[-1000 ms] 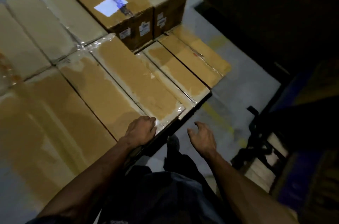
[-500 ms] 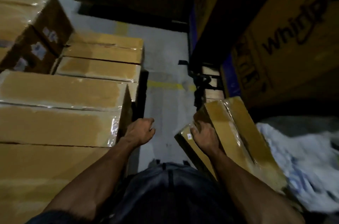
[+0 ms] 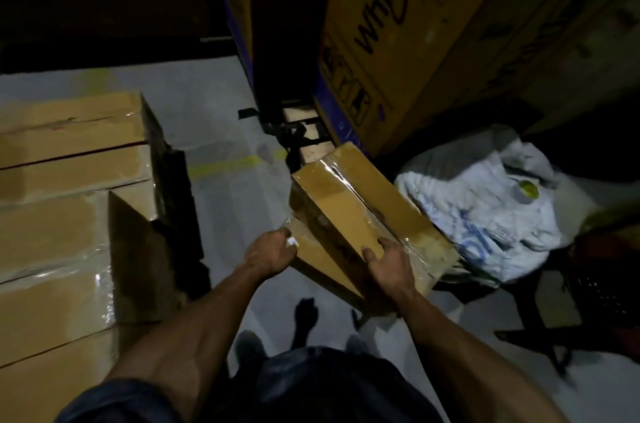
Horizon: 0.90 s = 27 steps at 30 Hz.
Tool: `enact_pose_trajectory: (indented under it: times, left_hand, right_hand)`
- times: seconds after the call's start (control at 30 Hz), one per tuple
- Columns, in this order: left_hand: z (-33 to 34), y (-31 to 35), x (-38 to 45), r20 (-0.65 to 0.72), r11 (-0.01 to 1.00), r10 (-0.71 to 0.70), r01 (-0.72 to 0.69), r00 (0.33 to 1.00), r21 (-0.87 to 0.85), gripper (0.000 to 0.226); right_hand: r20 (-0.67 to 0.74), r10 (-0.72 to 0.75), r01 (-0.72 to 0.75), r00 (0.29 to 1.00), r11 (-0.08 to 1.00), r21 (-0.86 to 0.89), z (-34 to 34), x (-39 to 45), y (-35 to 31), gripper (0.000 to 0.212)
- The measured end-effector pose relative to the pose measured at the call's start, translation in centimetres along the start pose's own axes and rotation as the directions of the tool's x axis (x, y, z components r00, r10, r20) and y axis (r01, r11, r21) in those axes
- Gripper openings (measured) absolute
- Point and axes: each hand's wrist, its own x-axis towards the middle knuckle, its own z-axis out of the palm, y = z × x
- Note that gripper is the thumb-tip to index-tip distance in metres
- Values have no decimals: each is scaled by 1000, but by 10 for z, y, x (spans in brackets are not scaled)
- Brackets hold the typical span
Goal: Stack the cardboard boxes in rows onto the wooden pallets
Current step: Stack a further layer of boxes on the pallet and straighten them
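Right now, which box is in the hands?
The tilted taped box on the right, gripped by the left hand and right hand. The stacked boxes on the left lie flat, untouched.

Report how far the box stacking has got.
Done: rows of taped cardboard boxes already stacked at left. In hand: both the left hand and the right hand grip a long taped box, tilted off the floor. Left: carrying it over and setting it on the rows.
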Motion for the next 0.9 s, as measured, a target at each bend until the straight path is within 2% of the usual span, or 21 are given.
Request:
enact_pose_trajectory:
  times: [0.1,0.17,0.2,0.27,0.37,0.4,0.53,0.63,0.9]
  left_hand:
    - [31,35,13,4,975,-121,120,993,-187,49]
    - [53,57,24,22,904,-237,228,971,-361,47]
    - [64,68,31,26,844,-301,279,953,-458,45]
    - [85,92,45,62,657,-455,382,888,-650,39]
    - [113,127,59,159,377,-572,430,804,-820,26]
    - [120,137,62,177,328,-588,432,790,-840,26]
    - [149,159,84,214,200,-649,435,730,-878,53]
    - [164,168,103,234,123,-689,428,686,-895,59]
    - [196,163,162,325,-86,-685,371,652,-925,79]
  right_hand:
    - [-4,16,-16,1000,1000,27,-18,21,35,63]
    - [-5,13,-13,1000,999,41,-29,43,60,64]
    - [4,12,-12,1000,999,52,-35,57,72,64]
    - [39,19,-21,999,997,69,-45,87,94,66]
    - [87,12,-18,996,997,71,-57,127,120,71]
    - [98,7,-13,995,998,64,-58,140,127,72]
    - [158,2,-12,987,998,63,-60,188,150,80]
    - [177,-19,13,984,999,36,-54,219,164,77]
    - [161,-82,97,984,991,-89,-25,297,183,93]
